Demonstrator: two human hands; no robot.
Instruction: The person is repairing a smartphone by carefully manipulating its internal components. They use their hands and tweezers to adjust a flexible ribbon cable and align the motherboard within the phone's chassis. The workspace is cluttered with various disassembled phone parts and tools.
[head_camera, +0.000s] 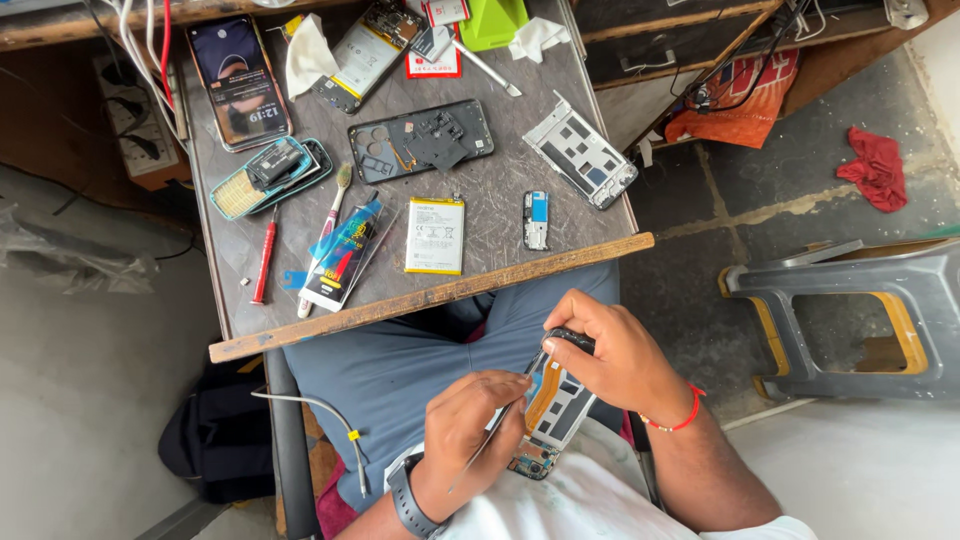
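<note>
Tweezers (492, 435) pinched in your left hand (465, 428), tip on the opened phone (555, 405) your right hand (612, 352) grips over your lap, just below the worktop (430, 297) edge, where a battery (435, 235) lies.

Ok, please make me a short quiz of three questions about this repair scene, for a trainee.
1. True or false: the white battery lies on the table between the glue tube package and the small blue-and-white part.
2. What does the left hand hold? A) metal tweezers B) the red screwdriver C) the toothbrush
3. Fill in: the right hand grips the top end of an opened ______.

Key
1. True.
2. A; the tweezers point at the opened phone.
3. Phone.
</note>
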